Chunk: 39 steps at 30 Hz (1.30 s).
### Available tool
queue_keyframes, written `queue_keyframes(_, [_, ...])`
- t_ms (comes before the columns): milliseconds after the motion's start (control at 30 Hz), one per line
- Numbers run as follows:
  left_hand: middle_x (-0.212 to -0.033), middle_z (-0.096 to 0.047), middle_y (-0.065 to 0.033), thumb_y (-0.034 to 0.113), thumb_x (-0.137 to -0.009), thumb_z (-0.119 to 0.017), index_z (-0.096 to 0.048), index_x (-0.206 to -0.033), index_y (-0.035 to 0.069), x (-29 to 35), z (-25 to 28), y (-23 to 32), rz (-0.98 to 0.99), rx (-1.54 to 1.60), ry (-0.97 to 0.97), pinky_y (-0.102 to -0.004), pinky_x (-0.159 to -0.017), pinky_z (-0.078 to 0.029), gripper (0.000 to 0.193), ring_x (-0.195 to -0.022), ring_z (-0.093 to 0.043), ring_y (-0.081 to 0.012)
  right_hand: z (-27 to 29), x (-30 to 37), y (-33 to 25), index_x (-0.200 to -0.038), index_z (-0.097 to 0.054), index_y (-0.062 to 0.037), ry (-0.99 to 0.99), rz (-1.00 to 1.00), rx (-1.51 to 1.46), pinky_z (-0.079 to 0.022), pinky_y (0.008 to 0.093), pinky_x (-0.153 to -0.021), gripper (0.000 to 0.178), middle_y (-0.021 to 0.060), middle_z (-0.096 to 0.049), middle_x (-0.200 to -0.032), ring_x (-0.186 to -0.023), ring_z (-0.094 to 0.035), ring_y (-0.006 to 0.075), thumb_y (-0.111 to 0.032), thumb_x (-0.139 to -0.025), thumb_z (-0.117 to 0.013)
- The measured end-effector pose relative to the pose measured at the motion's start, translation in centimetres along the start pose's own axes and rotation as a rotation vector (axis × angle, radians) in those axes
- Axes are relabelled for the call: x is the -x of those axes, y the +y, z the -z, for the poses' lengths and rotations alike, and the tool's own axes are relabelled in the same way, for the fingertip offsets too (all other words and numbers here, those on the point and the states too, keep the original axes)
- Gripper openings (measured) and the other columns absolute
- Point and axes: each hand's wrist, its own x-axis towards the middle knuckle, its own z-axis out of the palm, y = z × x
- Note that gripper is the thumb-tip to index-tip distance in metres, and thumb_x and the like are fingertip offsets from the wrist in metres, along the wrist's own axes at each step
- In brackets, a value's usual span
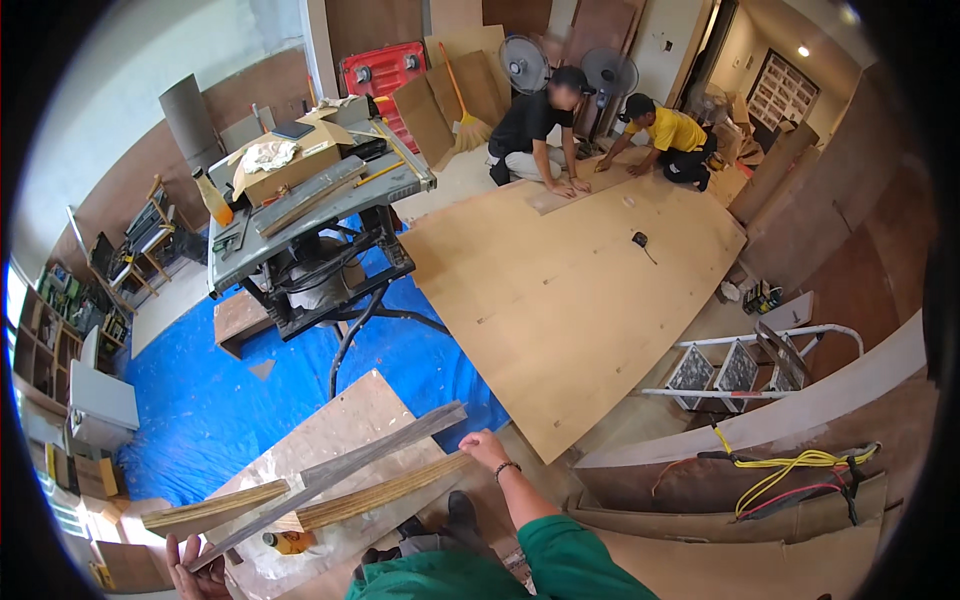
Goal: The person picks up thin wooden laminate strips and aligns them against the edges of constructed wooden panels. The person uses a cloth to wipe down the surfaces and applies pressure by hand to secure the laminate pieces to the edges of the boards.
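Observation:
A long, thin grey wood strip (350,464) slants across the lower middle, from lower left up to the right. My left hand (195,572) grips its near end between thumb and fingers. My right hand (486,450), at the end of the outstretched arm, has its fingers curled together just past the strip's far end. Whether anything is in those fingers is hidden. Below the strip lie curved pieces with layered plywood edges (385,492). They rest over a pale, stained board (350,415). An amber bottle (288,542) lies near my feet.
A large plywood sheet (570,290) spreads ahead; two people (545,130) crouch at its far edge with hands on a smaller board. A table saw (320,200) stands on a blue tarp (240,400). At right are a folding stepladder (740,370) and yellow cables (790,470).

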Motion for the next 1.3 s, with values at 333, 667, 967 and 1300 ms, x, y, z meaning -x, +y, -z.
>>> queue_keyframes(333, [-0.134, -0.046, -0.0237, 0.029, -0.1, -0.039, -0.027, -0.144, 0.002, -1.1, 2.0, -1.8, -0.237, 0.14, -0.276, -0.047, -0.098, -0.041, 0.053, -0.118, -0.049, -0.0313, -1.6, -1.4, 2.5, -0.088, -0.066, -0.0043, 0.062, 0.088, 0.16, -0.046, 0.0398, -0.088, 0.014, 0.014, -0.064, -0.09, -0.098, -0.056, 0.0294, -0.017, -0.085, -0.061])
queue_keyframes(667, [-0.131, -0.049, -0.0288, 0.029, -0.1, -0.043, -0.029, -0.143, -0.003, -2.0, 3.6, -3.5, -0.396, 0.274, -0.615, -0.045, -0.098, -0.043, 0.055, -0.117, -0.053, -0.0354, 4.0, 1.1, 1.4, -0.087, -0.063, 0.0003, 0.285, -0.214, 0.035, -0.048, 0.0469, -0.08, 0.033, 0.0255, -0.064, -0.091, -0.091, -0.063, 0.0394, -0.033, -0.091, -0.058])
queue_keyframes(967, [-0.132, -0.05, -0.0269, 0.03, -0.103, -0.038, -0.032, -0.141, -0.008, -0.8, 3.8, -2.4, -0.294, 0.214, -0.29, -0.0381, -0.104, -0.044, 0.054, -0.12, -0.054, -0.0288, 4.0, 3.9, 3.0, -0.072, -0.061, -0.0015, 0.337, -0.002, 0.099, -0.046, 0.0335, -0.062, 0.026, 0.007, -0.06, -0.069, -0.065, -0.055, 0.0168, -0.024, -0.082, -0.069])
queue_keyframes(1300, [-0.128, -0.053, -0.0274, 0.03, -0.102, -0.041, -0.033, -0.139, -0.009, -1.7, 4.1, -3.7, -0.24, 0.237, -0.244, -0.0368, -0.102, -0.047, 0.054, -0.118, -0.055, -0.0295, 2.0, 0.4, -0.1, -0.088, -0.072, -0.0048, 0.019, 0.034, 0.052, -0.049, 0.0339, -0.077, 0.013, 0.0084, -0.064, -0.079, -0.081, -0.06, 0.0203, -0.013, -0.079, -0.068])
